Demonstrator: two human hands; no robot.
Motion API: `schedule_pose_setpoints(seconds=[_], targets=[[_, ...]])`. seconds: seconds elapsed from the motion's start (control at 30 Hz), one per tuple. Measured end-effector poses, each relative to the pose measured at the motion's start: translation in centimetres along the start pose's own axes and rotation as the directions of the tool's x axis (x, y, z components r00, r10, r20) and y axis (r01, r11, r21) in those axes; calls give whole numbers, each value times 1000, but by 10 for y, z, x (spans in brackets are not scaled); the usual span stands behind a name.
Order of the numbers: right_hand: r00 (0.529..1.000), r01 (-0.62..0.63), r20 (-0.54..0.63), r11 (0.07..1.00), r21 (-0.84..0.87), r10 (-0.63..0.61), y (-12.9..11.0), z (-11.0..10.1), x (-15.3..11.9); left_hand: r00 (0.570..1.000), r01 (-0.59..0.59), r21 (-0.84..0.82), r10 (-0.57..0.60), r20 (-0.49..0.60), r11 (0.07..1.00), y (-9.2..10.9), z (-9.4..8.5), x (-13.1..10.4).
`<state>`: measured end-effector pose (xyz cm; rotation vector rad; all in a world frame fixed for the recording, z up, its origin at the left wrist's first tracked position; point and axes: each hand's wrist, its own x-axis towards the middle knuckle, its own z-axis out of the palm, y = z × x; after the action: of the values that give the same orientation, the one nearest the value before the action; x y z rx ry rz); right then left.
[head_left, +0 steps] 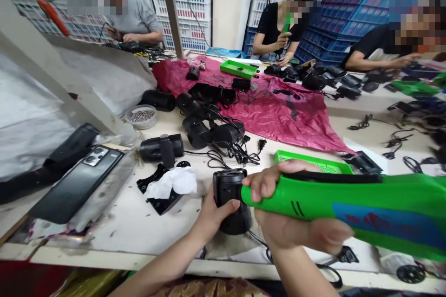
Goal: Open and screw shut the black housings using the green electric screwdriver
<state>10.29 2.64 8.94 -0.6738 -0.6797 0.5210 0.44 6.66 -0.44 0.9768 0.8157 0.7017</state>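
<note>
My left hand (211,216) is wrapped around a black cylindrical lamp housing (237,225), its thumb across the side. The housing stands near the front of the table with a cable trailing from it. In my right hand (282,229) is a green electric screwdriver (313,199), held sideways. Its nose meets the side of the housing; the bit and any screw there are hidden. Left of my hands, a crumpled white tissue (174,182) lies on black bracket parts (162,206). A green tray (313,162) of small pieces is just behind the screwdriver.
More black housings (162,148) and tangled cables (237,153) lie behind my hands. A bowl of screws (142,116) and a phone (78,183) are at left. Pink sheeting (278,116) covers the middle. Several people work across the table, one holding a green tool (287,25).
</note>
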Motion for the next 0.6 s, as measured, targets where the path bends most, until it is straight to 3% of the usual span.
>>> schedule_pose_setpoints(seconds=[0.27,0.43,0.6], targets=[[1000,19,-1,997,-76,-19,9,8,1,999,7,-27,-6,41,1000,-1,-3,2],[999,36,41,994,-104,-32,-1,-1,1,996,78,-122,-74,43,989,-3,-4,2],[991,123,-35,980,-158,-130,-15,-12,5,986,168,-201,-168,17,965,-7,-7,3]])
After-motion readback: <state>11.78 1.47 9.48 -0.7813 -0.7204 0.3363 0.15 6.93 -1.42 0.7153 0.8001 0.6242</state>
